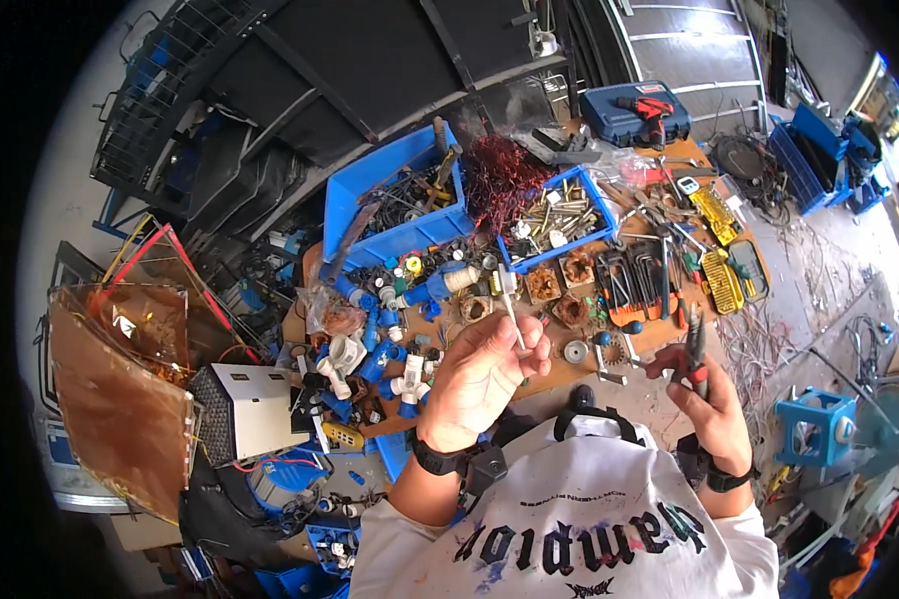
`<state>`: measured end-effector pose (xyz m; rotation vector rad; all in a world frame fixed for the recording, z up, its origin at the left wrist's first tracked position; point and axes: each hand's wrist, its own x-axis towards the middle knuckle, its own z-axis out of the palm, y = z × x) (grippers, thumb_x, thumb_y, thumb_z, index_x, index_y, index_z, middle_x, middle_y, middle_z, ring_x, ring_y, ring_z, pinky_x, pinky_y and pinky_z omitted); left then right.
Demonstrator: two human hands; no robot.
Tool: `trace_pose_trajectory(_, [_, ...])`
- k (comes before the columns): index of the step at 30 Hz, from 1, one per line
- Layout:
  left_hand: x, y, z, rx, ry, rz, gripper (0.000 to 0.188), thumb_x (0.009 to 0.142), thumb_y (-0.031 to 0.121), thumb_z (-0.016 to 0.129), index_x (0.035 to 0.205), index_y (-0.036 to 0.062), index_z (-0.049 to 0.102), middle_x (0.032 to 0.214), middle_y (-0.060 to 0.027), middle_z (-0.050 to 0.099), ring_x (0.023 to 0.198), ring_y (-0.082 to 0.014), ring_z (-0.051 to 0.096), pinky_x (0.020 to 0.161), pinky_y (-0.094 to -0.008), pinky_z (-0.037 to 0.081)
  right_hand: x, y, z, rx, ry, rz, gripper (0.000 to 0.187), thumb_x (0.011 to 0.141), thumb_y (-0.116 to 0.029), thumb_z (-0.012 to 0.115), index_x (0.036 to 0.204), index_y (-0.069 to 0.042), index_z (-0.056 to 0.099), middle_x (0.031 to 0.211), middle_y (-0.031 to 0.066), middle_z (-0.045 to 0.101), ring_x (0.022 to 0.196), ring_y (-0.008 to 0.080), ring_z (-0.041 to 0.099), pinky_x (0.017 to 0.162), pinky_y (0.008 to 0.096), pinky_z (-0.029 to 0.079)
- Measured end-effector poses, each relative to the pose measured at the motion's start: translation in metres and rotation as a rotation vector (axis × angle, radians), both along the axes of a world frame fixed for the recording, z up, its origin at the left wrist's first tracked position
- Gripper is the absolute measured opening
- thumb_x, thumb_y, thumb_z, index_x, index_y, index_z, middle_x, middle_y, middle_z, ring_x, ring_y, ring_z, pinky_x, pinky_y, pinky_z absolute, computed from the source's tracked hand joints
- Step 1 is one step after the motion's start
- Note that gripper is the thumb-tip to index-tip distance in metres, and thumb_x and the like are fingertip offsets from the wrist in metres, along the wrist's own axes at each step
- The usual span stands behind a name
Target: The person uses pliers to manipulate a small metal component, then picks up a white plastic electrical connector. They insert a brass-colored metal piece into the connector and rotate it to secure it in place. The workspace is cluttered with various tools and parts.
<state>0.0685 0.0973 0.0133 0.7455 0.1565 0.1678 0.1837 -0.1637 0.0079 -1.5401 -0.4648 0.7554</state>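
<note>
Raised over the near edge of the bench, my left hand (469, 384) pinches a thin white stick-like piece (510, 304) between thumb and fingers. The piece points up and away from me; its exact kind is too small to tell. To the right, my right hand (714, 414) is closed around pliers (697, 349) with red grips, their dark jaws pointing away from me. The pliers and the white piece are well apart. Behind my left hand lie blue and white plastic pipe fittings (410, 379). Between the hands, a round metal part (575, 351) rests on the bench.
The wooden bench (539, 387) carries a large blue bin (370, 240), a smaller blue tray (609, 225) of metal pieces, red wire (504, 180) and several hand tools. A red drill (652, 115) lies on a blue case (609, 110). A white-and-black box (255, 411) stands at left.
</note>
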Motion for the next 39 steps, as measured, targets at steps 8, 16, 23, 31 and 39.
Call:
trace_pose_trajectory(8, [0.005,-0.006,0.001,-0.003,-0.064,0.098,0.020,0.095,0.018,0.058,0.110,0.0062,0.064,0.094,-0.0042,0.062,0.086,-0.0185,0.060,0.077,-0.0339,0.051,0.003,-0.015,-0.004,0.068,0.065,-0.064,0.024,0.086,-0.003,0.055,0.110,0.001,0.054,0.102,0.0065,0.062,0.103,0.0170,0.054,0.097,0.0329,0.038])
trace_pose_trajectory(16, [0.007,-0.015,0.008,-0.006,-0.030,0.137,0.022,0.095,0.017,0.058,0.114,0.0066,0.062,0.094,-0.0018,0.061,0.085,-0.0164,0.059,0.078,-0.0332,0.051,0.001,-0.023,-0.008,0.058,0.099,-0.117,0.025,0.090,-0.008,0.058,0.113,0.000,0.054,0.101,0.0065,0.063,0.100,0.0155,0.055,0.092,0.0303,0.040])
trace_pose_trajectory(23, [0.003,-0.017,0.006,-0.011,-0.093,0.091,0.021,0.096,0.016,0.056,0.115,0.0072,0.060,0.091,-0.0013,0.059,0.087,-0.0173,0.059,0.076,-0.0335,0.051,0.001,-0.029,-0.011,0.019,0.087,-0.164,0.028,0.092,-0.012,0.061,0.117,-0.002,0.054,0.100,0.0049,0.065,0.091,0.0097,0.055,0.072,0.0218,0.040])
trace_pose_trajectory(31, [-0.002,-0.021,0.001,0.097,-0.193,0.139,0.015,0.094,0.017,0.060,0.106,0.0082,0.056,0.090,-0.0032,0.060,0.087,-0.0213,0.061,0.078,-0.0389,0.051,-0.001,-0.029,-0.018,0.009,0.062,-0.180,0.027,0.092,-0.014,0.062,0.116,-0.002,0.055,0.100,0.0041,0.065,0.084,0.0079,0.053,0.069,0.0215,0.040])
trace_pose_trajectory(39, [-0.009,-0.027,0.007,0.189,-0.104,0.283,0.016,0.091,0.010,0.063,0.106,0.0035,0.061,0.091,-0.0092,0.065,0.083,-0.0232,0.064,0.074,-0.0377,0.054,-0.002,-0.029,-0.022,0.027,0.052,-0.153,0.026,0.093,-0.017,0.062,0.113,-0.002,0.055,0.099,0.0053,0.066,0.082,0.0086,0.053,0.068,0.0228,0.042])
